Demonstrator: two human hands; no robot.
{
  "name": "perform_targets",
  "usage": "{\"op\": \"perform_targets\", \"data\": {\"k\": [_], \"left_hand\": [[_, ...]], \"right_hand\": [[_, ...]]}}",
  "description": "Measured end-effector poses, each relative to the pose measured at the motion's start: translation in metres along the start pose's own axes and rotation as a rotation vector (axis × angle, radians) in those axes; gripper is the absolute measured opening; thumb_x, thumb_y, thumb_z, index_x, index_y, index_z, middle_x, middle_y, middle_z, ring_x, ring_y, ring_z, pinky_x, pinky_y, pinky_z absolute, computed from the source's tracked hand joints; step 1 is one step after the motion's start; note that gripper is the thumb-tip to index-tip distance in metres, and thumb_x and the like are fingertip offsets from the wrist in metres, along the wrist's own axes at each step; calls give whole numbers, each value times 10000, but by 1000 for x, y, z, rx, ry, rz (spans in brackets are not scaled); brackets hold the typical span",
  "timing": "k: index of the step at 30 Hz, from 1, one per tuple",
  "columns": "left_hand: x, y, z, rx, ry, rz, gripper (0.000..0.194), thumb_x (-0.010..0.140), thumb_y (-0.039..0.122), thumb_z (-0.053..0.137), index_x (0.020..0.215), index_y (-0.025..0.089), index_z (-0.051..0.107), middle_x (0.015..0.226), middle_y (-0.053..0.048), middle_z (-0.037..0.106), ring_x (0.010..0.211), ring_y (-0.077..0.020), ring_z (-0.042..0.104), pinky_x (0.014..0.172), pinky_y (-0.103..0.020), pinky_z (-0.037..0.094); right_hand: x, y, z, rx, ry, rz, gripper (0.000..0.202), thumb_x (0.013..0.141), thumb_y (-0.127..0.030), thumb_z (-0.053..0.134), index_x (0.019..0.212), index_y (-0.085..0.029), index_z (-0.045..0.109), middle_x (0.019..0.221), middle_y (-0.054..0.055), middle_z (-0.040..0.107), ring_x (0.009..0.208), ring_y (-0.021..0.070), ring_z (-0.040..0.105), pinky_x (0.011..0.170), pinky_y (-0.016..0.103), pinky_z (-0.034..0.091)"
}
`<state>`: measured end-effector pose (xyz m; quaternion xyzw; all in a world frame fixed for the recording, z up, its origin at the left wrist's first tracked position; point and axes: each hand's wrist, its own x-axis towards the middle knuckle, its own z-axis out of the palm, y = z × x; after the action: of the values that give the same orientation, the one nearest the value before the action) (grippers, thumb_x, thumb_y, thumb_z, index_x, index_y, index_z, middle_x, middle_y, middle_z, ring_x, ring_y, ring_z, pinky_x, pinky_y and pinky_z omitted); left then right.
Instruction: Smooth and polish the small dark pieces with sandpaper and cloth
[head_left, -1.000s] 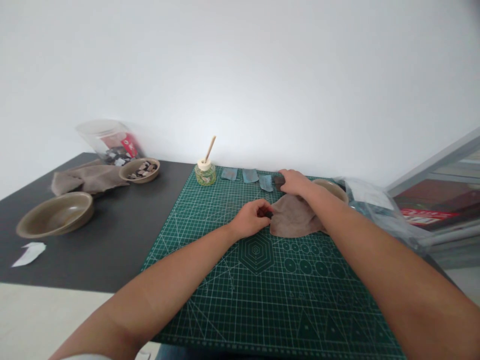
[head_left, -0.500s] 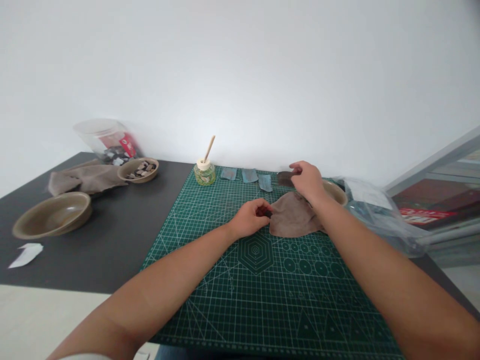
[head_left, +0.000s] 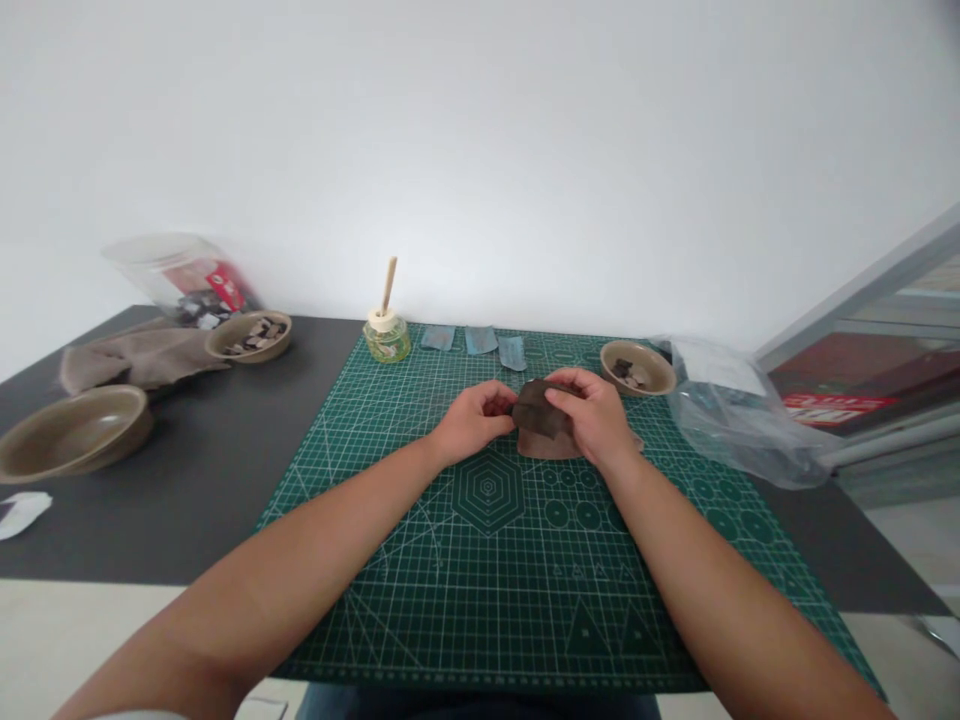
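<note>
A dark brown piece (head_left: 541, 408) is pinched between the thumb and fingers of my right hand (head_left: 596, 412), above the green cutting mat (head_left: 487, 600). Beneath it lies a lighter brown cloth (head_left: 547, 447), partly hidden by the dark piece and the hand. My left hand (head_left: 474, 422) is closed at the left edge of these pieces, its thumb and fingertips together; what it pinches is too small to make out. Several blue-grey patches, one of them a square patch (head_left: 481, 340), lie along the mat's back edge.
A bowl (head_left: 637, 367) with dark scraps and a clear plastic bag (head_left: 750, 430) are at the right. A glass jar (head_left: 387, 340) holds a stick. Further left are a bowl of scraps (head_left: 249, 337), brown cloth (head_left: 142, 358), a larger bowl (head_left: 75, 435) and a clear container (head_left: 180, 280).
My right hand has come from the back of the mat toward my left hand, bringing the dark brown piece over the lighter cloth. The view has shifted slightly, and the right bowl is uncovered.
</note>
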<state>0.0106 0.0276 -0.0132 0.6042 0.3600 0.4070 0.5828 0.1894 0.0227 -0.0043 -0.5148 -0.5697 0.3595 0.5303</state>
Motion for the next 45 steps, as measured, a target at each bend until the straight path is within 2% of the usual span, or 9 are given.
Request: {"op": "perform_targets", "data": {"k": [6, 10, 15, 19, 25, 30, 35, 40, 45], "left_hand": [[-1, 0, 0, 30, -4, -8, 224, 609, 132, 650, 821, 125, 578, 697, 20, 566, 631, -90, 519, 581, -214, 398], [-2, 3, 1, 41, -4, -4, 214, 621, 186, 681, 788, 125, 563, 692, 20, 571, 629, -93, 531, 583, -215, 420], [-3, 4, 2, 19, -10, -7, 221, 624, 166, 664, 817, 123, 566, 711, 12, 597, 633, -93, 554, 588, -214, 437], [-3, 2, 1, 81, -23, -20, 217, 661, 185, 630, 858, 121, 565, 604, 41, 535, 505, -65, 480, 475, -190, 372], [-4, 4, 1, 71, -44, -25, 266, 670, 234, 651, 891, 125, 550, 565, 64, 488, 457, -55, 456, 447, -191, 365], [-5, 5, 1, -3, -49, -42, 272, 666, 212, 655, 903, 131, 549, 617, 48, 534, 486, -63, 509, 482, -204, 412], [-4, 5, 0, -45, -57, -41, 242, 681, 208, 647, 888, 125, 555, 630, 39, 558, 499, -66, 528, 499, -209, 447], [-5, 6, 0, -56, -65, -40, 230, 674, 203, 659, 864, 123, 557, 627, 34, 564, 516, -70, 539, 508, -206, 457], [-5, 7, 0, -75, -67, -44, 243, 672, 194, 660, 878, 121, 555, 649, 20, 585, 543, -75, 549, 533, -211, 462]], "right_hand": [[-6, -5, 9, -33, -95, 26, 310, 623, -263, 694, 923, -217, 629, 903, 27, 647, 840, 218, 609, 768, 393, 490], [-22, -17, 18, 137, -158, 174, 513, 624, -286, 701, 1106, -250, 529, 908, 21, 613, 786, 219, 628, 675, 391, 532], [-27, -23, 19, 140, -55, 175, 576, 602, -261, 710, 1140, -251, 505, 858, 10, 609, 774, 222, 617, 688, 408, 535], [-21, -19, 18, 151, 45, 259, 567, 595, -289, 703, 1129, -250, 518, 881, 19, 601, 749, 222, 611, 656, 420, 537], [-12, -5, 16, 63, 138, 143, 562, 599, -298, 678, 1134, -214, 527, 960, 51, 628, 843, 237, 605, 739, 422, 514], [-11, 0, 13, -53, 159, 36, 529, 625, -296, 666, 1130, -214, 532, 1038, 67, 623, 928, 254, 587, 811, 444, 484], [-14, -6, 14, -145, 81, 3, 517, 634, -278, 658, 1129, -213, 527, 1141, 77, 587, 1033, 263, 546, 899, 454, 435], [-17, -17, 16, -249, -40, 2, 575, 626, -268, 654, 1173, -187, 496, 1156, 94, 572, 1037, 272, 540, 922, 460, 415], [-18, -19, 15, -308, -50, -16, 597, 630, -271, 659, 1194, -187, 482, 1150, 99, 569, 1090, 291, 514, 943, 466, 399]]}}
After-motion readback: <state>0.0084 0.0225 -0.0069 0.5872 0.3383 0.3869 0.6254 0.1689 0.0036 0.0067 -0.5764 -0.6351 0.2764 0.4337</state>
